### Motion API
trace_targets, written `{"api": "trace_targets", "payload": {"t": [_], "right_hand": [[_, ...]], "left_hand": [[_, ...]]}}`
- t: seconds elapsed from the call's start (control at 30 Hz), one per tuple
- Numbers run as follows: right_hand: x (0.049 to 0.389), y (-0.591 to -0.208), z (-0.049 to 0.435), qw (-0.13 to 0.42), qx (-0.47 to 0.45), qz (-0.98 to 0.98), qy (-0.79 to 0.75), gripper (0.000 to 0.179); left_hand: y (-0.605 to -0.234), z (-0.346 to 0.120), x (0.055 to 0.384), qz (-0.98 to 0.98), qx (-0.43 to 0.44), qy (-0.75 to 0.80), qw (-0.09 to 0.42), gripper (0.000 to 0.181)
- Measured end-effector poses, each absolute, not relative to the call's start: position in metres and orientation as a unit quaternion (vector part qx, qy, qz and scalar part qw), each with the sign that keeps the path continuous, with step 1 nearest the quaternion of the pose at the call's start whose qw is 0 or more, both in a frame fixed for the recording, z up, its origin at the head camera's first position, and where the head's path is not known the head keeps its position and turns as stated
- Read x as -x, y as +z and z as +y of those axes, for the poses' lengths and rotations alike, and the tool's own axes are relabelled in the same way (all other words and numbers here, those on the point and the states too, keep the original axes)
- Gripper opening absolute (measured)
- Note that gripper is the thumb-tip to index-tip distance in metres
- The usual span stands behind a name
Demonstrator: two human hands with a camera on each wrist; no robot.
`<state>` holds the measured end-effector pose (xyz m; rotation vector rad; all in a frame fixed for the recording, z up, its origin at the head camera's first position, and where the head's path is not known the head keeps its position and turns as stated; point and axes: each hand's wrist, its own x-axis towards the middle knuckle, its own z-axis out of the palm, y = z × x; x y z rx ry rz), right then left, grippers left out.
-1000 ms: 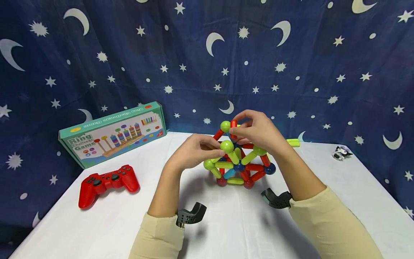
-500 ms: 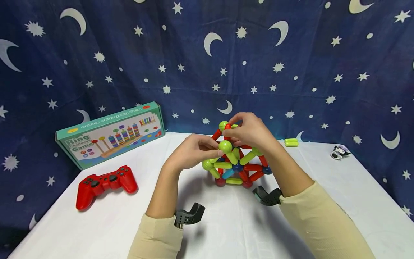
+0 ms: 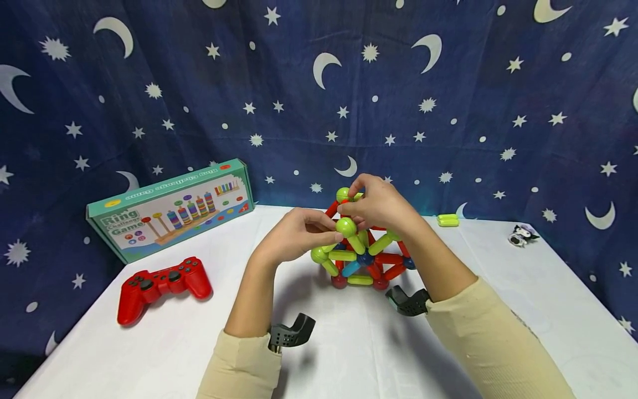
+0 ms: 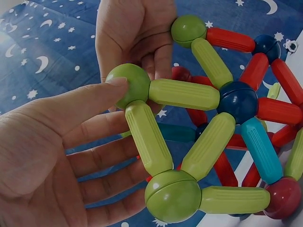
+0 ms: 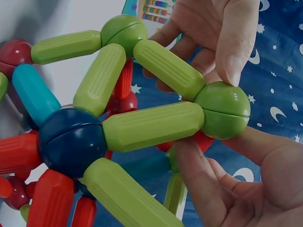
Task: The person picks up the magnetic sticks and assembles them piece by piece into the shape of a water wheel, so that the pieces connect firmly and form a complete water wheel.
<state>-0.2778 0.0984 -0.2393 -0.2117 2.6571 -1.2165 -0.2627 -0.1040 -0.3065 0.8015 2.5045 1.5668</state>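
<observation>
A structure of magnetic rods and balls (image 3: 365, 259) in green, red and blue stands on the white table. My left hand (image 3: 299, 235) pinches a green ball (image 4: 135, 85) at its near upper corner, the thumb lying on the ball. Two green rods (image 5: 156, 125) meet at that ball. Behind it, my right hand (image 3: 381, 202) pinches a red rod (image 3: 344, 205) close to the upper green ball (image 3: 343, 194). In the right wrist view the held rod is mostly hidden behind the near green ball, with red (image 5: 203, 141) showing between the fingers.
A red game controller (image 3: 164, 288) lies at the left, before a green Ring Challenge Game box (image 3: 169, 210). Spare green rods (image 3: 447, 220) lie behind the right arm. A small black-and-white figure (image 3: 522, 236) is at the far right. A starry blue curtain (image 3: 299, 72) hangs behind.
My right hand has moved left and slightly down with the red rod, bringing it in behind the near green ball. The left hand has kept its pinch on that ball.
</observation>
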Motion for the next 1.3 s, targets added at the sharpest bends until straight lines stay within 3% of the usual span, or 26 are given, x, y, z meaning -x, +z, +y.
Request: {"api": "trace_targets", "payload": {"t": [0.2,0.43,0.67,0.93,1.17,1.3], "right_hand": [[0.281,-0.237,0.109,0.091,0.108,0.905,-0.402,0.035],[0.294,-0.244,0.158,-0.033,0.155,0.895,-0.416,0.036],[0.306,-0.269,0.212,-0.145,0.109,0.881,-0.438,0.036],[0.325,-0.313,0.256,-0.112,0.041,0.925,-0.361,0.041],[0.341,-0.359,0.294,-0.016,-0.013,0.961,-0.276,0.049],[0.342,-0.377,0.309,-0.004,-0.035,0.973,-0.226,0.057]], "left_hand": [[-0.308,-0.104,0.264,0.818,-0.261,0.511,0.04,0.018],[-0.308,-0.103,0.264,0.824,-0.254,0.504,0.044,0.019],[-0.308,-0.102,0.265,0.82,-0.261,0.508,0.046,0.019],[-0.308,-0.105,0.265,0.826,-0.256,0.501,0.044,0.019],[-0.31,-0.107,0.266,0.822,-0.261,0.504,0.045,0.02],[-0.309,-0.104,0.266,0.819,-0.264,0.508,0.046,0.019]]}}
